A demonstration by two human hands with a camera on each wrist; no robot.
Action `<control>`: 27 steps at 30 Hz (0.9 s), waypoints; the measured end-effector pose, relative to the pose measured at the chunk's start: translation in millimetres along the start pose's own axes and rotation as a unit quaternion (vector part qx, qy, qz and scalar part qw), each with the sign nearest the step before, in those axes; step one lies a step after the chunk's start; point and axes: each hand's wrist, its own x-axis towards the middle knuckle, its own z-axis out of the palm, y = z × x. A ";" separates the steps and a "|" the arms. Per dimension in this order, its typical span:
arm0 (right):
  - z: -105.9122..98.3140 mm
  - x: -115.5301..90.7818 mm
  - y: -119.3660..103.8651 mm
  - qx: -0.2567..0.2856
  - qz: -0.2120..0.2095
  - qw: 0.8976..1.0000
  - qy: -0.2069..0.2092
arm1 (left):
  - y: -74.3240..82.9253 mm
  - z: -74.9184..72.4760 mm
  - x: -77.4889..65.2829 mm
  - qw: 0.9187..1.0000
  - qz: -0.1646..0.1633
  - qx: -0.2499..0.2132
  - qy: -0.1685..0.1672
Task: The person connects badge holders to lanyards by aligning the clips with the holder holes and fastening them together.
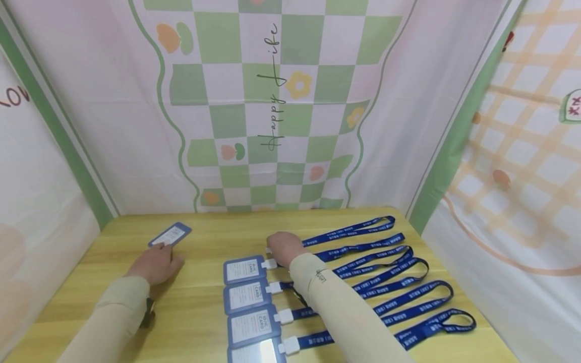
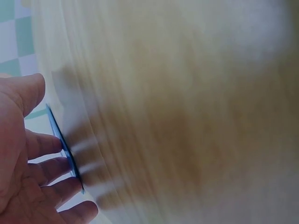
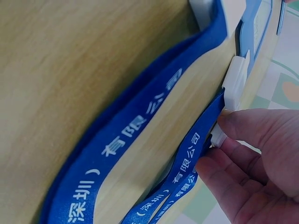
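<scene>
My left hand (image 1: pixel 156 263) rests its fingertips on the near end of a blue-framed ID card holder (image 1: pixel 170 235), which lies apart at the table's far left. In the left wrist view the fingers reach onto the holder's thin edge (image 2: pixel 54 123) and the thumb stays off it. My right hand (image 1: pixel 285 248) is at the clip end of the farthest blue lanyard (image 1: pixel 347 233). Its thumb and fingers pinch around a white clip (image 3: pixel 217 136), partly hidden by them. Just nearer lies another ID card holder (image 1: pixel 243 270) joined to a white clip (image 1: pixel 270 263).
Several more card holders (image 1: pixel 253 326) run in a column towards the near edge, their blue lanyards (image 1: pixel 415 306) stretched out to the right. My right forearm crosses over some of them. Patterned cloth (image 1: pixel 295 126) hangs behind the wooden table (image 1: pixel 195 312) and at both sides.
</scene>
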 end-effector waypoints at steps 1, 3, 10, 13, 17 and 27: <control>-0.1 -0.3 -0.1 -0.001 0.000 1.000 0.000 | 0.1 0.4 -0.1 1.000 -0.001 0.000 -0.001; -0.2 -0.7 -0.3 -0.003 -0.001 1.000 0.001 | 0.6 1.0 -0.4 1.000 -0.004 -0.001 -0.002; 0.6 -0.3 -0.2 -0.003 -0.002 1.000 0.002 | 2.0 -0.1 -2.2 1.000 -0.002 -0.003 0.001; 1.1 0.0 0.2 -0.001 -0.001 1.000 0.001 | 3.2 -0.6 -3.2 1.000 0.002 -0.002 0.004; 1.3 0.8 0.9 0.000 -0.003 1.000 -0.001 | 5.2 -1.7 -5.5 1.000 0.006 -0.003 0.008; 3.1 1.1 1.1 -0.007 -0.003 1.000 0.002 | 4.8 -0.6 -6.9 1.000 0.012 0.002 0.016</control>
